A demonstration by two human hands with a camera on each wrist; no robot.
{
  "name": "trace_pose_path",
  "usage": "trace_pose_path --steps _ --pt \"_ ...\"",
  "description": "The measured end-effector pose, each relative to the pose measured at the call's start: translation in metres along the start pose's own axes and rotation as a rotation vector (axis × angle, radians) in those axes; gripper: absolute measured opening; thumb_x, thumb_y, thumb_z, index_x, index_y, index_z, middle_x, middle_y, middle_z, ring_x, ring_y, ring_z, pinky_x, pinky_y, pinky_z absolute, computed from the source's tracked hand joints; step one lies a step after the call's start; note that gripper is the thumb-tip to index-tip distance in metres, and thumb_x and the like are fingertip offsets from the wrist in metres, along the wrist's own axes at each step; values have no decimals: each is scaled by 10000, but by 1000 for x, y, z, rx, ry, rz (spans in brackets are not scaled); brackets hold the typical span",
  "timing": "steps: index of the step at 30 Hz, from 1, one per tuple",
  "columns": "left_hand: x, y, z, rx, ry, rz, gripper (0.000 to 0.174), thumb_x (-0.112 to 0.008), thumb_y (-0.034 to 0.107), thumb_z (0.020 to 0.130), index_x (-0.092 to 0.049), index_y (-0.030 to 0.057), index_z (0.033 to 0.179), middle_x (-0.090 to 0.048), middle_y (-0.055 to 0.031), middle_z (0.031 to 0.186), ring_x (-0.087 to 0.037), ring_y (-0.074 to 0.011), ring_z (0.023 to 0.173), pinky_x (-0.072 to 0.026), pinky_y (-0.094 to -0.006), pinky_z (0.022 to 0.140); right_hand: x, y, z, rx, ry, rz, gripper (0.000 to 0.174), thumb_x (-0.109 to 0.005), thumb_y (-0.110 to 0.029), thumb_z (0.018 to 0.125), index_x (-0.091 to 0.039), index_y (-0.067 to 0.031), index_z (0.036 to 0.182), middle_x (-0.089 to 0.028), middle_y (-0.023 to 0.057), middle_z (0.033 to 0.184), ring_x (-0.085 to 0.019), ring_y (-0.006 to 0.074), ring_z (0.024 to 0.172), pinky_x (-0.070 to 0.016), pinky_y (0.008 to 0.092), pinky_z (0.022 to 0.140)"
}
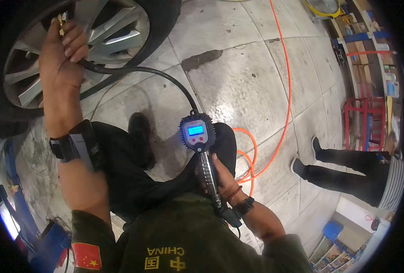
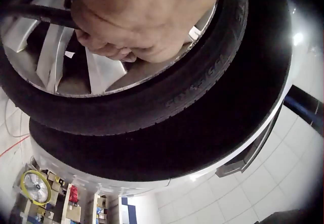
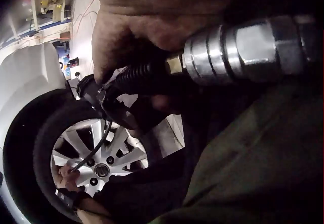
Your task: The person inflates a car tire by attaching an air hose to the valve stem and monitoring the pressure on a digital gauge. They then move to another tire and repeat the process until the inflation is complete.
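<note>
My left hand (image 1: 65, 57) pinches the brass air chuck (image 1: 61, 26) at the end of a black hose (image 1: 165, 76), up against the silver alloy wheel (image 1: 124, 44). In the left wrist view, that hand's back hides the chuck, and the wheel's black tyre (image 2: 152, 114) curves below it. The hose runs to a digital tyre inflator (image 1: 196, 132) whose lit blue display reads zeros. Around the inflator's metal handle curls my right hand (image 1: 224, 176), its thumb along the side. A chrome coupler (image 3: 243, 52) at the handle's lower end shows large in the right wrist view.
An orange air hose (image 1: 288, 86) crosses the tiled floor and loops beside my knee. At the right stands another person in dark trousers (image 1: 338, 177). Shelves (image 1: 370, 68) with boxes line the far side, near a yellow-rimmed fan (image 2: 35, 187).
</note>
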State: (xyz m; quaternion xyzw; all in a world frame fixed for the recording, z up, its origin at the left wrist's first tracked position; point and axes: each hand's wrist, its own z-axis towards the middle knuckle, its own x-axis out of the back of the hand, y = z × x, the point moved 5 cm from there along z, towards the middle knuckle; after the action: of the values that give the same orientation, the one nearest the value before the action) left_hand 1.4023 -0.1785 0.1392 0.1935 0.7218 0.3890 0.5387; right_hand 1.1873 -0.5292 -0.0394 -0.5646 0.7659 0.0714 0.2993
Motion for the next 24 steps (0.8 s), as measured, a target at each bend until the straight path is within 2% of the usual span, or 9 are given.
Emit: trace_pose_path --steps 8,10,12,14,17,20,22,23,24 --pt "9 1 4 -28 -75 14 276 -405 283 992 -469 57 848 -345 39 604 -269 -44 459 -210 -195 381 0 4 3 5 -33 -13 545 -405 -553 923 -515 -58 1120 -642 139 888 -638 189 566 -537 301 421" --pt "8 -1 4 -22 -127 -3 269 -385 265 1003 -476 51 868 -343 37 616 -283 -40 476 -226 -188 380 -1 3 2 16 7 -23 555 -412 -566 917 -517 -47 1083 -639 94 858 -619 141 549 -542 282 422" --pt "5 1 1 -78 -62 104 270 -371 258 1007 -470 49 869 -341 35 618 -277 -41 473 -229 -187 381 0 3 2 42 -16 -43 550 -424 -559 916 -516 -44 1085 -640 94 864 -623 140 560 -544 281 424" --pt "6 1 3 -60 -96 68 271 -369 259 1008 -468 50 866 -342 34 620 -278 -41 475 -228 -187 382 0 2 2 71 -40 -66 545 -435 -552 915 -516 -41 1087 -642 93 869 -627 140 571 -546 281 425" --pt "6 0 3 -55 -122 45 273 -369 260 1007 -465 52 859 -344 34 622 -280 -40 476 -226 -188 381 3 3 3 109 -49 -106 532 -479 -533 905 -518 -36 1092 -644 94 881 -624 142 558 -544 277 417" --pt "4 1 2 -64 -108 62 273 -371 262 1006 -464 56 853 -348 33 620 -284 -41 476 -227 -189 380 6 6 5 94 -103 -177 635 -539 -599 837 -497 -31 1118 -612 97 860 -619 130 586 -525 259 422" --pt "3 1 2 -60 -101 62 273 -372 262 1006 -464 58 850 -351 33 619 -287 -42 475 -228 -190 379 12 10 11 92 -68 -225 587 -663 -464 818 -471 -18 1147 -614 99 902 -640 181 693 -556 306 571" --pt "4 1 2 -76 -84 64 269 -378 259 1004 -465 60 846 -355 32 620 -290 -42 475 -229 -189 379 7 11 12 92 -68 -228 587 -663 -464 818 -471 -18 1147 -614 99 902 -640 181 693 -556 306 571" --pt "5 2 3 -92 -67 65 265 -384 257 1002 -466 62 842 -359 32 620 -292 -43 475 -231 -189 379 0 2 11 343 32 -578 576 -701 -381 796 -455 -11 1164 -616 115 922 -638 224 766 -540 332 669"
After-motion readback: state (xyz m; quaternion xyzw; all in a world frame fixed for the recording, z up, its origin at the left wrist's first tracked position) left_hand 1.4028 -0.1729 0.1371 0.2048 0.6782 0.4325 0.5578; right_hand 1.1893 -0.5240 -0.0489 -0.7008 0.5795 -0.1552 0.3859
